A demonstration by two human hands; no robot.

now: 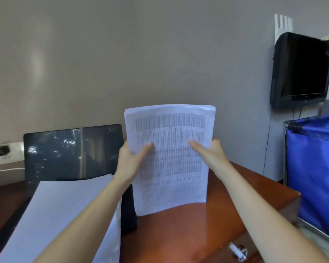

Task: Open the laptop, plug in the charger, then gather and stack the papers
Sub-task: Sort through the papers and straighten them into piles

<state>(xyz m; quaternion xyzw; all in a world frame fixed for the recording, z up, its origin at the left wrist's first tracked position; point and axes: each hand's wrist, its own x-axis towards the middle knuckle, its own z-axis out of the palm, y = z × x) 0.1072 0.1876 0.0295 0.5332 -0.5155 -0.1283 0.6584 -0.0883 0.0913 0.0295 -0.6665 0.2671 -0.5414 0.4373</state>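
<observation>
Head view: a good deal is out of sight from here. Both hands' fingers are tucked behind the stack of papers, so only the thumbs show, laid flat on the printed face. The left hand pinches the stack's left edge and the right hand pinches its right edge, about halfway up. The laptop stands open just left of the stack, its dark screen showing only glare. Its keyboard is covered by a loose pile of blank sheets, which runs off the bottom of the frame under the left forearm.

The stack stands upright with its long axis vertical and the printed side towards the person. Its lower edge is down on the brown surface, and its top corners are slightly fanned. The page carries dense rows and columns of small print, too fine and blurred to read.

At the far left a black charger plug sits in a white wall socket strip. A white cable below it disappears behind the laptop lid. A dark monitor hangs on the wall to the right, with a mark on its lower bezel that is too small to make out. A blue fabric bin is cut off by the right edge.
</observation>
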